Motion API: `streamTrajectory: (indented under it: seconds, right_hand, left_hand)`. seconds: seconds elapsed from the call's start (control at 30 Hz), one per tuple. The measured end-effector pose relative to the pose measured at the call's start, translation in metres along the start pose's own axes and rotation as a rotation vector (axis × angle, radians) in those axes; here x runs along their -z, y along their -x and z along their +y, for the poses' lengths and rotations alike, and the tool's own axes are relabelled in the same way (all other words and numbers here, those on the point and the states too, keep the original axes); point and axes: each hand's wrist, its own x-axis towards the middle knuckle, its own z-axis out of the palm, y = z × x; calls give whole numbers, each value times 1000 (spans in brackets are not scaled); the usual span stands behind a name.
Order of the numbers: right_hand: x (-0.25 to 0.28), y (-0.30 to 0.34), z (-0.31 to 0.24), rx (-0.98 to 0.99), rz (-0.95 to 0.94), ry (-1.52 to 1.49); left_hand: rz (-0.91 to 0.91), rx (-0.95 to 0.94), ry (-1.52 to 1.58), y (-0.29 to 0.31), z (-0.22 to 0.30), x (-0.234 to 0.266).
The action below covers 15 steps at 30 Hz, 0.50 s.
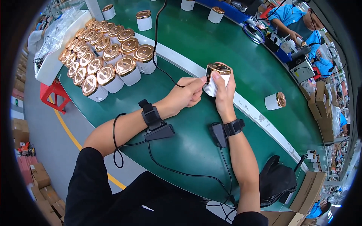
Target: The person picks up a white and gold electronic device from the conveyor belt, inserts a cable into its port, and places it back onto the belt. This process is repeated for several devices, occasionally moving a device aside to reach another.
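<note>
My right hand point(225, 90) is wrapped round a white ribbed canister point(211, 87) with a shiny copper-coloured top and holds it upright above the bench. A dark panel shows on the side that faces my left hand. My left hand point(184, 96) is closed in a pinch on the end of a black cable point(156, 41), which hangs down from above. Its fingertips meet the canister's dark side; the cable's tip is hidden in the fingers. Left of my hands stand several rows of like canisters point(129, 69) with copper-coloured tops.
Beyond a pale rail point(260, 117) runs a green conveyor surface, where a canister point(275, 101) lies on its side and others stand further off. A white bin with clear plastic bags point(60, 32) is at the left, above a red stool point(52, 94). A black bag point(277, 180) sits at the right.
</note>
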Motion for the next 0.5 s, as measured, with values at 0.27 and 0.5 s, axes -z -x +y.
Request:
streamTrajectory:
  seconds: [0.27, 0.5]
  right_hand:
    - [-3, 1, -1, 28, -18, 69]
    - [42, -21, 1, 89, 214, 245]
  left_hand:
    - [-24, 33, 109, -2, -2, 2]
    - [-36, -21, 297, -1, -7, 9]
